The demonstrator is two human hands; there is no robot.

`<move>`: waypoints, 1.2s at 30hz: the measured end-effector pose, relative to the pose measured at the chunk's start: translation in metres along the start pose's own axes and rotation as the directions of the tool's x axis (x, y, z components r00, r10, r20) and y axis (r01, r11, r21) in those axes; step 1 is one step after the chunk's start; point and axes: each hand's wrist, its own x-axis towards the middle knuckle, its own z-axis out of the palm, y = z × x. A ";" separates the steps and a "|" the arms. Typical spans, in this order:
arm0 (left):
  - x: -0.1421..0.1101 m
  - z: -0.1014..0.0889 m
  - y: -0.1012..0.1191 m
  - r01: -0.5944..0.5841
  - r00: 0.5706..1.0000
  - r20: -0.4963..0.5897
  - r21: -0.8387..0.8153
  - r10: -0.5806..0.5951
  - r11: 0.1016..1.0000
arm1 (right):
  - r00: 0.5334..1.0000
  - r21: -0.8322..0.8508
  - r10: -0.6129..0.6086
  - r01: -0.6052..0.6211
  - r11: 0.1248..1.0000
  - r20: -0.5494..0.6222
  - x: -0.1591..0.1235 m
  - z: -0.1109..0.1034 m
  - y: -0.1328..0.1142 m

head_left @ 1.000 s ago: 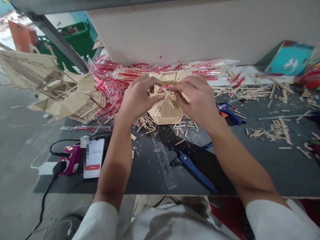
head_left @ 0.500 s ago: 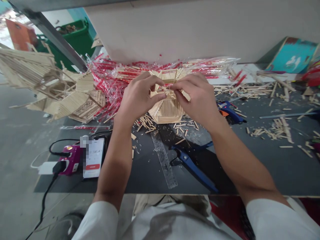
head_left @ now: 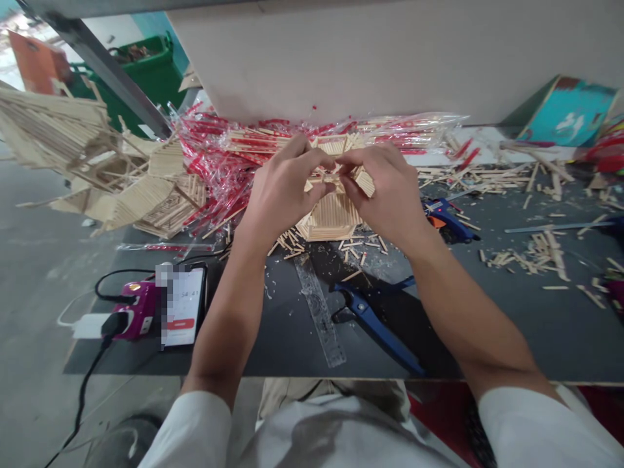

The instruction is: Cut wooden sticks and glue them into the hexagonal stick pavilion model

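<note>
A small model built of thin wooden sticks (head_left: 331, 218) stands on the dark table in front of me, its stepped sides partly covered by my hands. My left hand (head_left: 287, 185) reaches over its upper left side, thumb and index finger closed on a short wooden stick at the top. From the right, my right hand (head_left: 385, 185) pinches at the same spot, its fingertips almost meeting the left ones. The exact ends of the small stick are hidden by the fingers.
Blue pliers (head_left: 380, 328) and a clear ruler (head_left: 322, 312) lie in front. A blue glue gun (head_left: 451, 220) rests right. Red-and-clear wrappers (head_left: 214, 156) pile behind. A larger stick model (head_left: 131, 175) stands left, above a phone (head_left: 185, 305) and purple power adapter (head_left: 139, 309).
My left hand has shifted slightly right, and its fingertips have closed in toward my right hand at the top of the model. My right hand has barely moved.
</note>
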 end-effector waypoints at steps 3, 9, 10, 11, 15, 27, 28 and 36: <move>-0.001 0.003 0.006 -0.022 0.999 -0.022 0.094 0.025 0.995 | 0.999 -0.030 -0.031 0.030 0.999 -0.032 0.001 0.000 -0.002; -0.001 0.007 0.024 -0.040 0.997 -0.055 0.218 0.053 0.975 | 0.997 0.037 0.067 -0.068 0.997 0.044 0.002 -0.001 -0.001; -0.001 0.007 0.027 -0.038 0.997 -0.061 0.204 0.052 0.978 | 0.995 0.045 0.080 -0.082 0.996 0.051 0.001 -0.001 0.000; -0.001 0.008 0.029 -0.039 0.996 -0.066 0.186 0.052 0.982 | 0.995 0.051 0.084 -0.087 0.995 0.055 0.000 -0.001 0.001; -0.001 0.010 0.031 -0.022 0.997 -0.066 0.147 0.032 0.989 | 0.995 0.062 0.091 -0.093 0.994 0.041 -0.002 0.001 0.003; -0.001 0.019 0.022 0.004 0.997 -0.077 0.104 0.004 0.995 | 0.998 0.079 0.055 -0.056 0.995 0.021 0.002 -0.009 0.008; 0.000 0.018 0.022 0.000 0.997 -0.072 0.111 0.008 0.994 | 0.998 0.072 0.049 -0.051 0.996 0.032 0.003 -0.011 0.009; 0.000 0.015 0.025 -0.004 0.997 -0.071 0.111 0.012 0.994 | 0.998 0.059 0.042 -0.045 0.997 0.052 0.002 -0.015 0.020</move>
